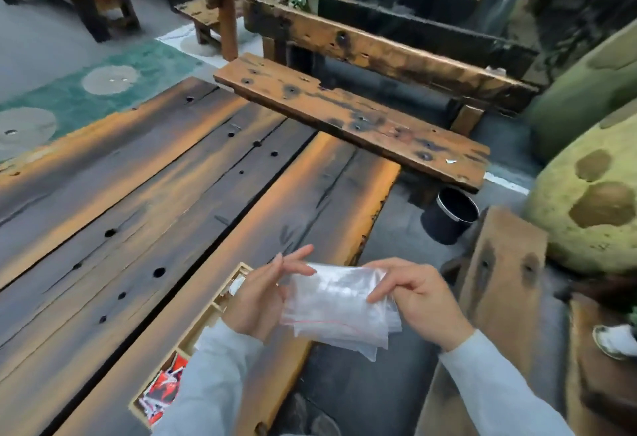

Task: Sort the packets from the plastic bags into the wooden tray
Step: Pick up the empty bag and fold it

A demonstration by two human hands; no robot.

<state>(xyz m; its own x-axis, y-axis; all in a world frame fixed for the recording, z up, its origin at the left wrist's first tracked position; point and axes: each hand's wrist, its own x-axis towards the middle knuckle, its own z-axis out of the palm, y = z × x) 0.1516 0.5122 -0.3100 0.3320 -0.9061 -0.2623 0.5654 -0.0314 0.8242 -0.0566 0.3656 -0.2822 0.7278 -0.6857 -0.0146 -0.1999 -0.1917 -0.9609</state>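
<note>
Both hands pinch a stack of clear zip bags [339, 308] off the table's near right edge: left hand [262, 294] on the left side, right hand [418, 297] on the right. A slip would likely drop them past the wooden tray [193, 328], where red packets [163, 389] lie.

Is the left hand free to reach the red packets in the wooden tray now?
Probably not at once: the left hand and right hand both pinch the plastic bags. The red packets lie uncovered in the wooden tray, beside the left sleeve.
</note>
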